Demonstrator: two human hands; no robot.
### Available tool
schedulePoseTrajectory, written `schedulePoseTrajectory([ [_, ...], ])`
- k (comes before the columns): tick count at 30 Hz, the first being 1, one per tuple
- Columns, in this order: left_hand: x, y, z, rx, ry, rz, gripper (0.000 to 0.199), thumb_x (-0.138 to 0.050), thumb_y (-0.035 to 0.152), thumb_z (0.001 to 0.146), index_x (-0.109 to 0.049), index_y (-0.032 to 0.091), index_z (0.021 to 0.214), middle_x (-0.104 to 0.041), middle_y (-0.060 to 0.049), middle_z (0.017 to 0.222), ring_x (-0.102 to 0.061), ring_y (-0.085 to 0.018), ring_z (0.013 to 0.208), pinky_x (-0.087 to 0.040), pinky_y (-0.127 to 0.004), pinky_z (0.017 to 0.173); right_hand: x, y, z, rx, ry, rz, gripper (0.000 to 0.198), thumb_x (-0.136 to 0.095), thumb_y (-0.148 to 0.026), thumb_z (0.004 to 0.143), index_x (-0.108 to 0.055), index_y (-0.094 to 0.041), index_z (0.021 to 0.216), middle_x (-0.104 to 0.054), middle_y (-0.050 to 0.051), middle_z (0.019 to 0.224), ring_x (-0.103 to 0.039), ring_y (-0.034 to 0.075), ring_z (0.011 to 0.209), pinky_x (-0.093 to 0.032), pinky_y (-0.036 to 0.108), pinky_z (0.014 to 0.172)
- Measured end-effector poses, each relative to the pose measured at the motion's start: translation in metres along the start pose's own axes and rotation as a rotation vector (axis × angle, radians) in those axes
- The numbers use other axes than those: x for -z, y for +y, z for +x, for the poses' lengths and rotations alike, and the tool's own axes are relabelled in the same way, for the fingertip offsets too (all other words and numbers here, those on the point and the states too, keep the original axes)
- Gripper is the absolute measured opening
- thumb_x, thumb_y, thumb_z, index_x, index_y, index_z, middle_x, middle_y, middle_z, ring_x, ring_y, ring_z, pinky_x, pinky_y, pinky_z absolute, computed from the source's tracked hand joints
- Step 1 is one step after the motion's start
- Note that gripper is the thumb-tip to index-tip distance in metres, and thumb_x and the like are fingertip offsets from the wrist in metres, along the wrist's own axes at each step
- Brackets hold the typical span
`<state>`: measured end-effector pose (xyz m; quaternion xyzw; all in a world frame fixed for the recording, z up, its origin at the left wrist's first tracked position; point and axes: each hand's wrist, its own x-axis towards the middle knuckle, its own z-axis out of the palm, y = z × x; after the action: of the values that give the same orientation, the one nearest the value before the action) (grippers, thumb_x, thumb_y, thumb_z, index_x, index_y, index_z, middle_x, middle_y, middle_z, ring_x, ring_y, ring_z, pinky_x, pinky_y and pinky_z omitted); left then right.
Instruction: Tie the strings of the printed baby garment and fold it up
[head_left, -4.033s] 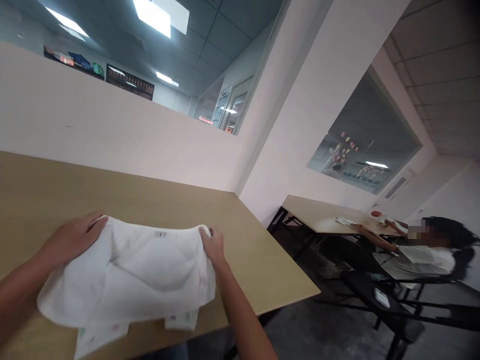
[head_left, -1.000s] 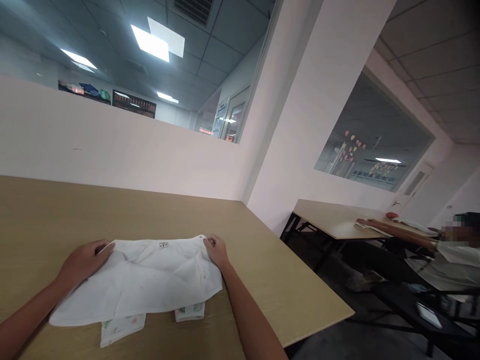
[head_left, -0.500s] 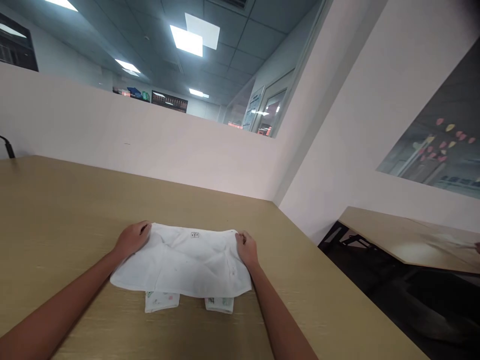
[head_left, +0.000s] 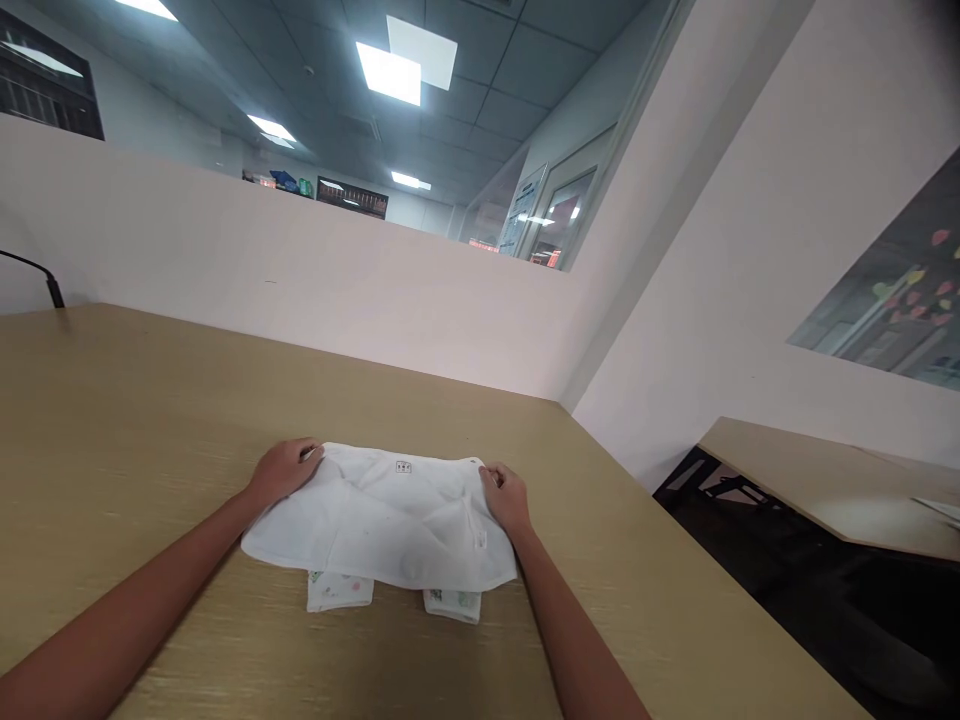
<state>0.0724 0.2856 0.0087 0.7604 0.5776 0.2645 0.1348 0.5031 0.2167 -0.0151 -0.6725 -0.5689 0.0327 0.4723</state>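
A small white garment [head_left: 382, 515], apparently a baby top, lies wide on the table with soft creases. Near its far edge is a small dark printed mark, and a pale tag shows toward the right. Two patterned sleeve-like ends [head_left: 340, 591] stick out below its near edge. My left hand [head_left: 289, 468] is closed at the far left corner, thumb and fingers pinching the cloth. At the far right corner my right hand [head_left: 505, 495] pinches the fabric, fingers curled. The garment's underside is hidden.
The wooden table [head_left: 187, 400] meets a low white partition [head_left: 337, 290] at the back. A black cable [head_left: 52, 288] stands at the far left. Off to the right is another table [head_left: 810, 475] beyond a dark gap.
The view has shifted slightly, so garment and hands appear a little farther right. Both hands keep hold of the same corners, and the garment's shape is nearly unchanged.
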Motion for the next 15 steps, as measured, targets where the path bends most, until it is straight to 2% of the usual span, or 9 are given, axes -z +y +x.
schedulePoseTrajectory([
  [7, -0.0009, 0.0008, -0.0006, -0.027, -0.001, 0.034, 0.038, -0.042, 0.047, 0.095, -0.067, 0.02, 0.085, -0.072, -0.007, 0.091, -0.062, -0.022, 0.083, -0.033, -0.029, 0.068, 0.0008, -0.0013, -0.0011, 0.019, -0.062, -0.009, 0.044, -0.053, -0.057, 0.081, -0.07, -0.018, 0.073, -0.065, 0.006, 0.066, -0.054, 0.02, 0.064, -0.039, 0.03, 0.065],
  [15, -0.0038, -0.0014, -0.0006, -0.058, 0.02, 0.025, 0.038, -0.043, 0.046, 0.095, -0.065, 0.02, 0.08, -0.072, -0.007, 0.087, -0.061, -0.022, 0.082, -0.032, -0.029, 0.066, 0.0014, -0.0021, -0.002, 0.017, -0.095, -0.007, 0.044, -0.053, -0.058, 0.08, -0.072, -0.018, 0.077, -0.07, 0.008, 0.073, -0.059, 0.022, 0.068, -0.042, 0.032, 0.067],
])
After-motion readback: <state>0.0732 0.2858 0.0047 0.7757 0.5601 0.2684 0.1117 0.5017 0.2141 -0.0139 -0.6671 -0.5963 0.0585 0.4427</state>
